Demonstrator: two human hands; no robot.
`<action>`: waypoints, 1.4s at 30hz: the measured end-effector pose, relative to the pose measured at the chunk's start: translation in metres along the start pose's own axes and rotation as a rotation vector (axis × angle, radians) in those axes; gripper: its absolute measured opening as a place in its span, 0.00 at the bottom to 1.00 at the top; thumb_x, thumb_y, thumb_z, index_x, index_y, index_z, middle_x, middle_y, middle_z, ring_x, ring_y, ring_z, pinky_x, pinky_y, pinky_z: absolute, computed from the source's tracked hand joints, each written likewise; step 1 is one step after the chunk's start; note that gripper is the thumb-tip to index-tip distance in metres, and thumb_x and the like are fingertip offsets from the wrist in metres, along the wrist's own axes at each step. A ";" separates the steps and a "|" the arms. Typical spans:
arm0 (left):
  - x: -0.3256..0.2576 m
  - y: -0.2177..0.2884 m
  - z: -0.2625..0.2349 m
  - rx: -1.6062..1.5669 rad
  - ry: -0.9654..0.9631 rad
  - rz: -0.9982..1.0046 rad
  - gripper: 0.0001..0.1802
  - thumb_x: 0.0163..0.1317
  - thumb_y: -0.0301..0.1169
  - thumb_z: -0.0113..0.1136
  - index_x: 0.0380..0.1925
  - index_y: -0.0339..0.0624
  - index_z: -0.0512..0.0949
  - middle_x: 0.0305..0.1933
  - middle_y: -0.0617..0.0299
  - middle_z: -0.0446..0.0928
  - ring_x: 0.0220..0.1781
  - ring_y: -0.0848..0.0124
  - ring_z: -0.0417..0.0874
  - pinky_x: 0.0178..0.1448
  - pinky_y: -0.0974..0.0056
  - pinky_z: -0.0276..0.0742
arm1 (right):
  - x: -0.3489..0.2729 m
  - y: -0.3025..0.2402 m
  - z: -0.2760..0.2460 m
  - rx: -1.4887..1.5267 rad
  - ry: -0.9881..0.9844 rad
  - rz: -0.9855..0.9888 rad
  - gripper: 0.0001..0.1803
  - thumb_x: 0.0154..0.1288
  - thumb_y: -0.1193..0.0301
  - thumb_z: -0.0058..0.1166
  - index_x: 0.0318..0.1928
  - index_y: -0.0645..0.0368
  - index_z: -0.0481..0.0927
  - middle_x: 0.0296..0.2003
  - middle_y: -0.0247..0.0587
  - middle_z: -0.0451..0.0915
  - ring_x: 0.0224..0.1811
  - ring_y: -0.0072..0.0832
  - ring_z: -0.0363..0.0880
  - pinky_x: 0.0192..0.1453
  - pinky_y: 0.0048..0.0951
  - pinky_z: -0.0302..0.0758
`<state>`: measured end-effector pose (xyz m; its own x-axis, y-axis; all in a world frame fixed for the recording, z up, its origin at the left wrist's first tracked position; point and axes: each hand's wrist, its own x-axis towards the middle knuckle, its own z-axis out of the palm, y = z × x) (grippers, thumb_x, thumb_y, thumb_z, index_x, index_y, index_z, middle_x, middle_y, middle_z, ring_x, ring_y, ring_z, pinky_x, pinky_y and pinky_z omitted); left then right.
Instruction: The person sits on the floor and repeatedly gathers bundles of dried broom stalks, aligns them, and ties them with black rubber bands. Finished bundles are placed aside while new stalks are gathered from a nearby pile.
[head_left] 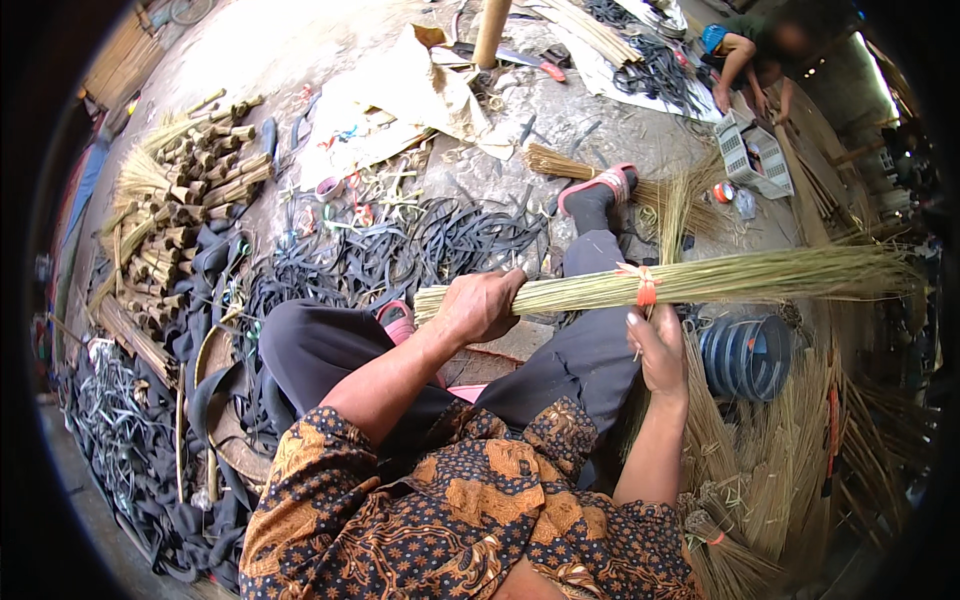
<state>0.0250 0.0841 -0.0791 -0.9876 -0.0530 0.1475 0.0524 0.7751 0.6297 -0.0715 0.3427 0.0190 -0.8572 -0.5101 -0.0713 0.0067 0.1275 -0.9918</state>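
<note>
A long bundle of thin greenish-yellow stalks point(580, 289) lies level across my lap, its loose ends fanning out to the right. My left hand point(485, 305) is wrapped round its thicker left part. Orange string point(646, 288) circles the bundle right of that hand. Just under this tie is my right hand point(662, 352), thumb up and fingers closed, apparently on the string's end. A thin pale piece shows beneath the thumb; the fingertips are partly hidden.
Tied stalk bundles point(190, 190) are piled at the left. Black rubber strips point(400, 240) litter the floor. On the right are a coil of clear blue strapping point(745, 357), more stalks point(790, 450) and a white crate point(752, 155). Another person point(745, 65) crouches at the far right.
</note>
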 end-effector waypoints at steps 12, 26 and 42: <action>0.020 -0.033 -0.023 0.129 -0.007 0.023 0.10 0.58 0.27 0.68 0.35 0.48 0.74 0.32 0.58 0.82 0.37 0.58 0.87 0.43 0.52 0.85 | -0.002 -0.019 -0.100 0.486 0.907 -0.318 0.28 0.72 0.51 0.65 0.63 0.53 0.77 0.48 0.38 0.84 0.41 0.25 0.84 0.42 0.28 0.84; 0.016 -0.089 -0.083 -0.029 0.275 -0.650 0.21 0.60 0.36 0.64 0.53 0.43 0.81 0.37 0.43 0.87 0.42 0.46 0.90 0.47 0.44 0.84 | -0.226 -0.048 -0.304 0.329 1.648 -0.473 0.15 0.79 0.61 0.45 0.57 0.53 0.77 0.18 0.25 0.55 0.16 0.20 0.49 0.20 0.26 0.50; 0.020 0.017 -0.022 -1.158 -0.063 -0.417 0.16 0.63 0.34 0.76 0.42 0.41 0.78 0.34 0.68 0.79 0.33 0.75 0.77 0.39 0.65 0.77 | -0.031 0.095 0.120 -0.530 -0.029 -0.086 0.18 0.84 0.58 0.47 0.51 0.61 0.78 0.39 0.56 0.83 0.43 0.55 0.85 0.47 0.48 0.82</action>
<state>0.0091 0.0827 -0.0485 -0.9638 -0.1075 -0.2440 -0.2006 -0.3104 0.9292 0.0174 0.2689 -0.0856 -0.8285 -0.5600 -0.0021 -0.3307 0.4922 -0.8052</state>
